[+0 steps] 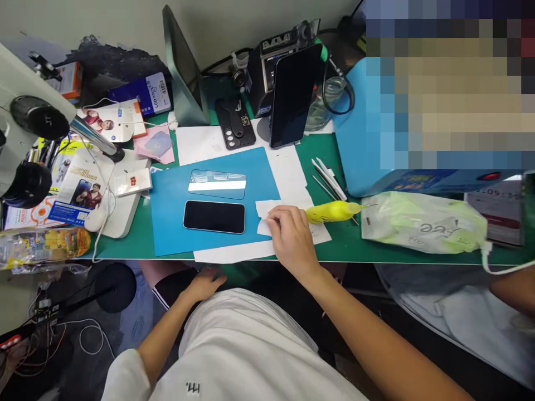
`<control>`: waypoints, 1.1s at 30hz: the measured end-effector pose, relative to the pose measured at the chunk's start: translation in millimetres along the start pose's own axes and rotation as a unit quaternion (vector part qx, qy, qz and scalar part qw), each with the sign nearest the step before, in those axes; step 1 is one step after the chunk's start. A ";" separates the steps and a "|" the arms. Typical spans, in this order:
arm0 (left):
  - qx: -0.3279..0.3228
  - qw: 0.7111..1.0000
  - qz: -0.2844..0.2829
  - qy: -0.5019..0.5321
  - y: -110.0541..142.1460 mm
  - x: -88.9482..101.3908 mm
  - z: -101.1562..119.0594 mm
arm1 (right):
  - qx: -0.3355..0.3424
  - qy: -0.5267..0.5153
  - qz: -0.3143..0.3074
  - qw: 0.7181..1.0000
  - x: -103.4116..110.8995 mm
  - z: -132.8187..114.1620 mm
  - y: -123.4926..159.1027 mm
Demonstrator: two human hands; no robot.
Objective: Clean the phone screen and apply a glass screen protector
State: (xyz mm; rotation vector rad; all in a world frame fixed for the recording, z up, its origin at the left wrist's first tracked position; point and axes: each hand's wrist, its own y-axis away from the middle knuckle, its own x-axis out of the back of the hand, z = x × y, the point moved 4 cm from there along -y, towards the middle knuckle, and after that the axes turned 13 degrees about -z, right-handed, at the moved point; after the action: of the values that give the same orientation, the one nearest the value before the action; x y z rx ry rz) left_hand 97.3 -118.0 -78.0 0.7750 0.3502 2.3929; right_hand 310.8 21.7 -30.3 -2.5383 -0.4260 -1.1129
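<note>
My right hand (291, 236) is at the table's front, its fingers curled together over white paper (264, 208). What those fingers hold, if anything, is hidden. Just beyond its knuckles lies a yellow squeeze bottle (333, 211) with a thin needle tip pointing right. My left hand (208, 284) rests on my lap below the table edge, fingers stretched out and holding nothing. On a blue mat (169, 195) lies a phone (214, 217) with its dark screen up. Behind it is a clear screen protector (218, 184) with a black border and a bright reflection.
Tweezers and slim tools (330, 179) lie right of the paper. A plastic-wrapped pack (424, 223) stands farther right, near another person's blurred area. A phone on a stand (295, 97) and a black phone case (235, 123) are behind. A microscope (35, 120) overhangs the cluttered left side.
</note>
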 end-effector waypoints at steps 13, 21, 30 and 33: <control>-0.028 0.958 0.195 -0.208 3.6 153.0 38.3 | 0.020 -0.056 0.033 0.998 21.6 -15.1 -1.6; -0.037 0.947 0.176 -0.265 -10.6 154.5 28.3 | 0.097 -0.039 -0.052 0.993 0.3 -46.6 -12.2; -0.041 0.941 0.208 -0.265 1.7 136.8 25.7 | 0.143 0.011 -0.047 0.989 -3.5 -56.5 23.7; -0.045 0.942 0.200 -0.267 0.2 138.6 25.5 | 0.136 0.026 -0.051 0.989 -10.9 -59.2 22.7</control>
State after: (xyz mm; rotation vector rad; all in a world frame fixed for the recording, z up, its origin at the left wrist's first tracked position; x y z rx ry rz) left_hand 22.0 -31.9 4.2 1.5187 -0.1548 2.4007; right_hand 274.4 -24.9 -4.9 -2.2683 -0.6526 -1.0718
